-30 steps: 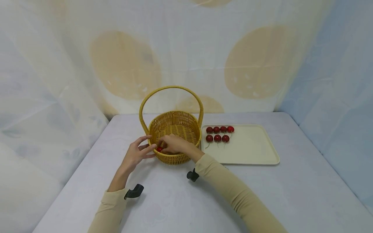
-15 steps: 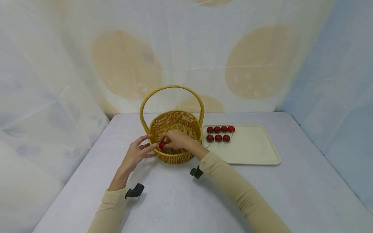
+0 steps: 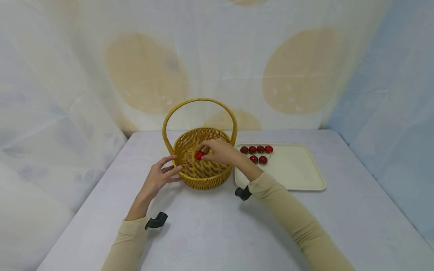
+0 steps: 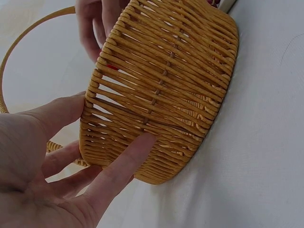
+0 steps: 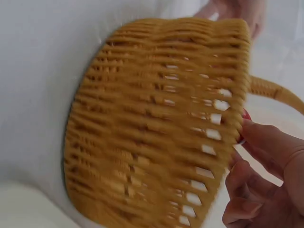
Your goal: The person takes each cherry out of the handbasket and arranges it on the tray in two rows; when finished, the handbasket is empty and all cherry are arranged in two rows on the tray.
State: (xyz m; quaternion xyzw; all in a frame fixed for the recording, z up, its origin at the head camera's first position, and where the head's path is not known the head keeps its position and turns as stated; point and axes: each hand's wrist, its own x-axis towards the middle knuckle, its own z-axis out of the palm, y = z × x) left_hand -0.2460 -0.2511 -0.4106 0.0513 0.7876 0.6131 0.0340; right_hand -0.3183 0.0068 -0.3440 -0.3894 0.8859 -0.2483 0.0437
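My right hand (image 3: pixel 222 150) pinches a red cherry (image 3: pixel 199 155) between thumb and fingers, over the inside of the woven wicker basket (image 3: pixel 203 184). In the right wrist view, the basket wall hides most of that cherry. My left hand (image 3: pixel 158 178) holds the basket's near left rim, its fingers spread. The left wrist view shows the thumb (image 4: pixel 66 109) at the rim and one fingertip (image 4: pixel 144 139) against the outer wall. The basket stands upright with its tall handle (image 3: pixel 203 99) raised.
Right of the basket, a cream tray (image 3: pixel 295 169) holds several dark red cherries (image 3: pixel 252 149) in two rows at its left end. My right forearm (image 3: pixel 285 210) passes in front of the tray's near left corner. Fabric walls (image 3: pixel 217 67) enclose the table (image 3: pixel 200 233) behind and at both sides.
My right hand has lifted the cherry from near the basket's front left wall and carried it rightward and farther back. My left hand keeps its place on the rim.
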